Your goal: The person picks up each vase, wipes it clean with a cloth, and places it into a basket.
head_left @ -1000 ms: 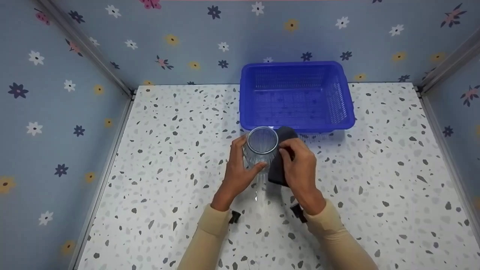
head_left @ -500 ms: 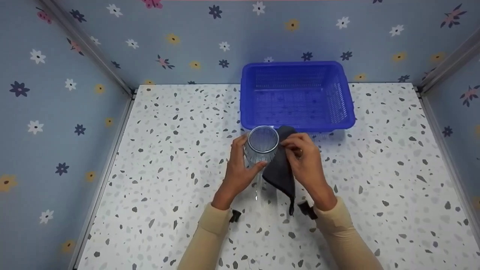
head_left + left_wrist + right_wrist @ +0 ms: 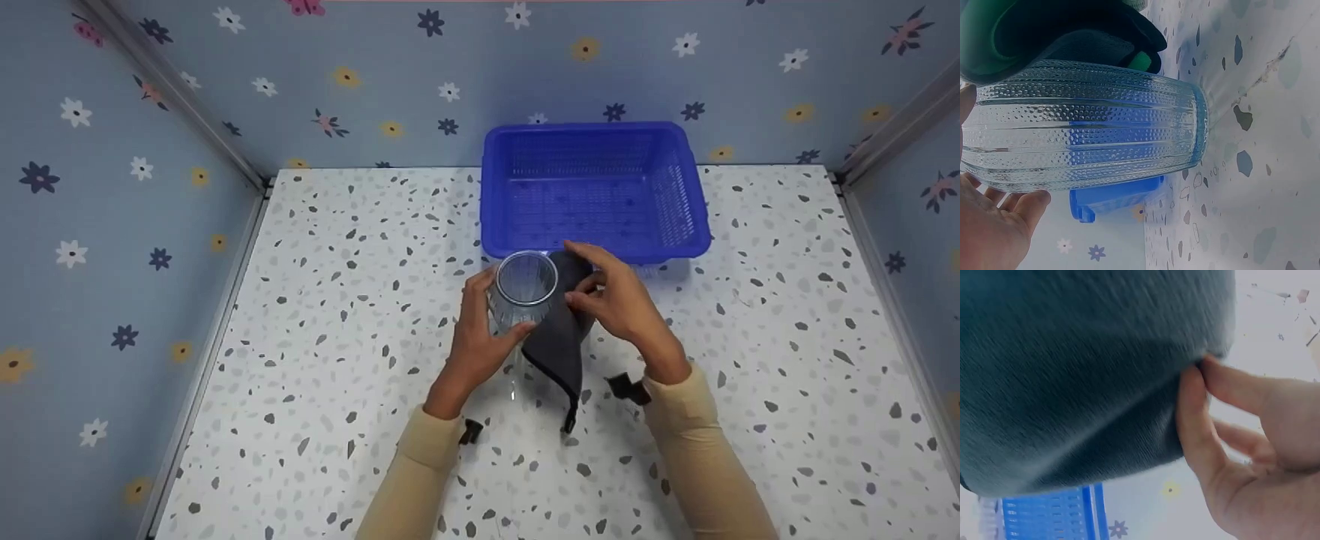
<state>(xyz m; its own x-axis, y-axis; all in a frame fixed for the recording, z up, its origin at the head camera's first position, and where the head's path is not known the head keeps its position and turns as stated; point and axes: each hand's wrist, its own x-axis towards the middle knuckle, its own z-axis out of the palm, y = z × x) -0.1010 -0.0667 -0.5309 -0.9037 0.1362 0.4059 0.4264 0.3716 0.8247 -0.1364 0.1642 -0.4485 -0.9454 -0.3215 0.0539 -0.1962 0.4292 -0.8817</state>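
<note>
My left hand [image 3: 480, 341] grips a tall clear glass vase [image 3: 516, 313], fingers on its far side and thumb across the near side. The left wrist view shows the vase's [image 3: 1100, 129] ribs and beaded texture; its narrower base is at the speckled tabletop. Between thumb and fingertips, my right hand [image 3: 626, 307] pinches a dark grey cloth [image 3: 559, 349] along the vase's right side. One cloth corner hangs toward the front. In the right wrist view the pinched edge of the cloth [image 3: 1084, 382] is plain, and its broad face hides the vase.
A blue plastic basket [image 3: 600, 251] with slotted walls stands directly behind the hands, against the flowered back wall [image 3: 405, 75]. Speckled tabletop [image 3: 360, 300] stretches to the left and right. Flowered panels close off both sides. A black clip [image 3: 628, 388] sits at the right wrist.
My right hand has shifted right with its fingers spread wider on the cloth. The cloth has unfolded, its corner now dropping toward the front. The left hand and vase stay in place.
</note>
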